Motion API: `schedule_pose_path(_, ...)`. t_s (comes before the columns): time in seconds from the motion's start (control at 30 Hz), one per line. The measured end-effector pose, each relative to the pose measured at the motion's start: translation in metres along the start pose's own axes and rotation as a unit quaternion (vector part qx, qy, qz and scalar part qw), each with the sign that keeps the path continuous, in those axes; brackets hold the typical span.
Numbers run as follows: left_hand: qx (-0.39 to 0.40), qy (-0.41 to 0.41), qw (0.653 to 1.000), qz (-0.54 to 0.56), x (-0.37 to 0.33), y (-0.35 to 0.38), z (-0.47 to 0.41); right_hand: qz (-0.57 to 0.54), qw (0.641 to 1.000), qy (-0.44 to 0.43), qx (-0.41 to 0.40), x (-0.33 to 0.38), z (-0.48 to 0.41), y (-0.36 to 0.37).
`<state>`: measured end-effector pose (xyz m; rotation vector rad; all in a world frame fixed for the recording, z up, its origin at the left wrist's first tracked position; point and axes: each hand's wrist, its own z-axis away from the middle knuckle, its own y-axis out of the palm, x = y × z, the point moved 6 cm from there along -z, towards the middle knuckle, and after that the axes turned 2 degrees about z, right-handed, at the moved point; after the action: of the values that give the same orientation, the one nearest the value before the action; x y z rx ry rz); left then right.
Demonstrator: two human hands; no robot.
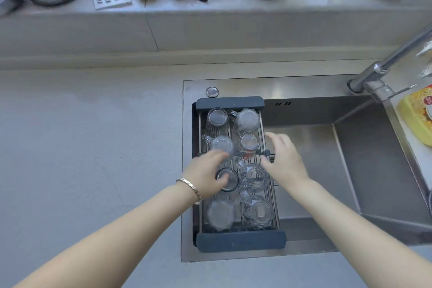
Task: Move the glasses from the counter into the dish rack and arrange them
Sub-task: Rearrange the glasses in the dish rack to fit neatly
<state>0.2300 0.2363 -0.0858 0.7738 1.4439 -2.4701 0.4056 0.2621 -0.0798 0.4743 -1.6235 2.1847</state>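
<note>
Soft, even daylight with a cool grey cast and only faint shadows. A pale glare sits on the sink (301, 87) rim's far edge. Both hands are motion-blurred, the left hand (207, 174) more. Wide-angle distortion bends the desk (81, 147) edges.

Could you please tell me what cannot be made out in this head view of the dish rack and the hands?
- Left hand: motion-blurred; it covers part of a dark-rimmed glass, so contact is unclear.
- Right hand: blurred, with fingers spread beside the dish rack; whether it touches the rack is unclear.
- Faucet: spout cut off by the right edge.
- Yellow package: cut off at right, print unreadable.
</note>
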Motion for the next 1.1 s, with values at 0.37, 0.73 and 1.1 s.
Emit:
schedule_pose_path(0.37, 0.009, -0.104, 0.994, -0.034, -0.001, 0.02, 0.007, 0.136, 0.986, 0.049, 0.088, -0.004, 0.028, 0.054)
schedule_pose_path(0.73, -0.005, -0.107, 0.993, -0.052, -0.01, 0.022, 0.005, 0.085, 0.994, -0.007, 0.072, -0.002, 0.017, 0.043)
schedule_pose_path(1.1, -0.017, -0.103, 0.992, -0.076, -0.006, 0.021, 0.007, 0.051, 0.997, -0.002, 0.061, -0.007, 0.022, 0.046)
